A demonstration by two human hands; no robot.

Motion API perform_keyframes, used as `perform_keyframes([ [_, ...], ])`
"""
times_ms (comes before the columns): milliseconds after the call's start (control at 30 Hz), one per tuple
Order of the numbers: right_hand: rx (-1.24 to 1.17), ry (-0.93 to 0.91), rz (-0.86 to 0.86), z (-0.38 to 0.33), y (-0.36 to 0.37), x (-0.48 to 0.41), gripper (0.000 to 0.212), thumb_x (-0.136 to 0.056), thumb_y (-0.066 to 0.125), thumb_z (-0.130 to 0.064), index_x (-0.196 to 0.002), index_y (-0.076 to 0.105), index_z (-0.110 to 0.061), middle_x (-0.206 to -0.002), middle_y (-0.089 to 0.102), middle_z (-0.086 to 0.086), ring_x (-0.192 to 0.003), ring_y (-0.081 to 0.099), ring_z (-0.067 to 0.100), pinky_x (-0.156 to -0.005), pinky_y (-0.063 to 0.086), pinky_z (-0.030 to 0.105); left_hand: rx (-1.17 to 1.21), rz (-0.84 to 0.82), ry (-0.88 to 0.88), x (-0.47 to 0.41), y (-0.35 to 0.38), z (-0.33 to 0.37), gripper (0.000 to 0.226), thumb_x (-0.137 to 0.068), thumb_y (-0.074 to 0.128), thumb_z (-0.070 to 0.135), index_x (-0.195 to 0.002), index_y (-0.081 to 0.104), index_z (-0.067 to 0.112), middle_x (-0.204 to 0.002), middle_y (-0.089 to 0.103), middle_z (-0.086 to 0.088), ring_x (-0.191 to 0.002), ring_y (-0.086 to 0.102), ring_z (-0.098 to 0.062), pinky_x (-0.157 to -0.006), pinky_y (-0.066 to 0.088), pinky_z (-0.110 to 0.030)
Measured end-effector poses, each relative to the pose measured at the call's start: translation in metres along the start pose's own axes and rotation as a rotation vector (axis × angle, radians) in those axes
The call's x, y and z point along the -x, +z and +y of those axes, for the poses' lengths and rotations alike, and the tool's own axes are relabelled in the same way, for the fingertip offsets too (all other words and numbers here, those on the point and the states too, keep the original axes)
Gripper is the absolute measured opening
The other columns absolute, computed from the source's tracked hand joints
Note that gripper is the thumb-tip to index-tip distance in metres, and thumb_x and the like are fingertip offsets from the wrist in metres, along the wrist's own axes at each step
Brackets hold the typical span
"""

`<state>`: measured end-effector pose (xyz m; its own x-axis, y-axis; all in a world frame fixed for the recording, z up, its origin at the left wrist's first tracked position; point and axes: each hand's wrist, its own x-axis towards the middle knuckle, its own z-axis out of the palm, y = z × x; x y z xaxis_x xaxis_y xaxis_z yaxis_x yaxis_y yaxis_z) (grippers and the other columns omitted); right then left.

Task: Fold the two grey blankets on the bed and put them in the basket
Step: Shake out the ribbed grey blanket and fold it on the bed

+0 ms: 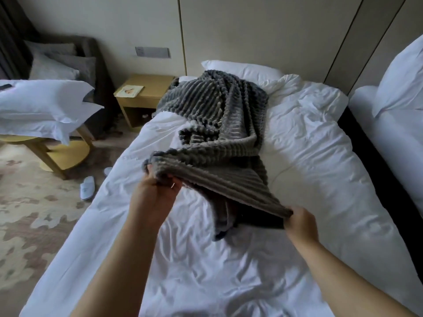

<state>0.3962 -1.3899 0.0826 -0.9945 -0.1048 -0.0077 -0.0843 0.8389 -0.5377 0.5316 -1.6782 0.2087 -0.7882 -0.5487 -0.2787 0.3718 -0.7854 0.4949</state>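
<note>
Two hands grip one edge of the grey blanket (219, 115), stretched from left hand (158, 186) at ten o'clock to right hand (299, 221) at four, its bulk trailing toward twelve up the bed (309, 156).

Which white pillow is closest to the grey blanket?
The pillow at the head of this bed, right behind the grey blanket. The stacked pillows sit on the table at left; another pillow leans on the next bed at right.
</note>
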Motion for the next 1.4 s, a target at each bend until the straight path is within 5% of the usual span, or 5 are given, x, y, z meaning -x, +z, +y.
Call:
perform_keyframes([
  [367,-1.011,0.683,0.681,0.021,-0.091,-0.093,0.024,-0.094,0.036,-0.014,-0.094,0.057,-0.004,-0.113,0.064,0.025,-0.096,0.066,0.038,-0.077,0.053,0.038,-0.673,0.753,0.097,-0.076,-0.056,0.022,0.059,-0.096,0.052,0.028,-0.146,0.036,0.0,-0.141,0.048,-0.024,-0.128,0.048,-0.035,-0.097,0.042,-0.037],
  [633,-0.629,0.619,-0.292,0.037,-0.01,-0.051,0.029,-0.096,0.049,-0.004,-0.067,0.054,-0.009,-0.04,0.044,0.002,-0.027,0.039,0.011,-0.039,0.039,0.017,-0.661,0.551,-0.196,-0.062,-0.096,-0.048,0.018,-0.099,0.037,0.007,-0.099,0.054,0.011,-0.046,0.06,0.008,-0.044,0.056,-0.003,-0.045,0.048,-0.017],
  [1033,-0.28,0.648,-0.796,0.029,0.082,-0.027,0.017,-0.093,0.048,-0.008,-0.078,0.051,-0.016,-0.057,0.049,0.001,-0.044,0.041,0.014,-0.051,0.03,0.02,-1.193,0.691,-0.398,-0.048,-0.168,-0.087,0.02,-0.087,0.04,0.005,-0.068,0.044,0.005,-0.055,0.043,-0.012,-0.042,0.031,-0.017,-0.042,0.019,-0.019],
  [1267,-0.891,0.995,-1.295,-0.069,0.168,0.023,0.061,-0.091,0.043,-0.064,-0.104,0.056,-0.006,-0.087,0.062,0.018,-0.075,0.061,0.029,-0.072,0.05,0.037,-0.781,0.713,-0.541,-0.04,-0.139,-0.094,0.026,-0.093,0.036,0.003,-0.071,0.049,0.009,-0.052,0.045,-0.006,-0.035,0.038,-0.013,-0.036,0.024,-0.013],
  [1400,-1.561,1.013,-1.073,-0.122,0.192,0.014,0.045,-0.099,0.038,-0.043,-0.116,0.061,-0.008,-0.112,0.067,0.016,-0.104,0.061,0.031,-0.101,0.043,0.044,-0.716,0.584,-0.603,-0.03,-0.123,-0.068,0.027,-0.096,0.037,0.007,-0.072,0.047,0.011,-0.049,0.045,-0.003,-0.033,0.036,-0.01,-0.034,0.022,-0.012],
])
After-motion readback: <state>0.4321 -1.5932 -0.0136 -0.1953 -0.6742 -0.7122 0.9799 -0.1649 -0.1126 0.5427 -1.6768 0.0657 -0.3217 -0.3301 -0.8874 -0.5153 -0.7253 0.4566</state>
